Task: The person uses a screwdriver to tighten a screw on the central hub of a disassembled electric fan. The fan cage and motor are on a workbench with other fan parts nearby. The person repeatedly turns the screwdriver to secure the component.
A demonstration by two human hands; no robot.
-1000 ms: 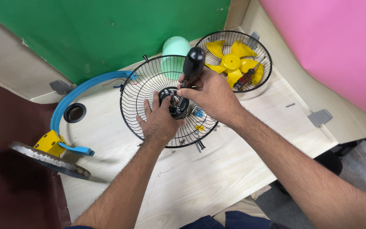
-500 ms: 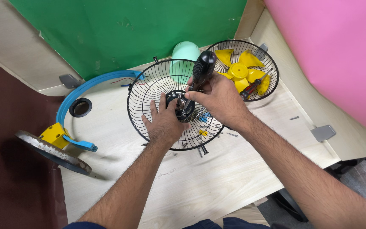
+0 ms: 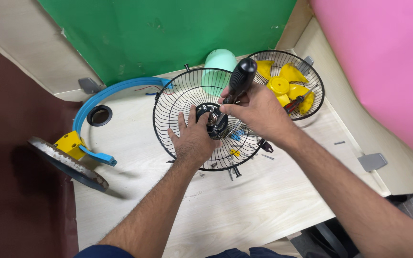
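Right hand gripping screwdriver, left hand flat, fingers spread, on fan guard beside motor hub

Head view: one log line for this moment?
left hand: flat on fan guard | right hand: grips screwdriver | tip: at motor hub | yellow blade: in second guard

A round black wire fan guard lies on the pale wood-grain table, beside yellow plastic fan blades, a curved blue metal stand and a green wall.
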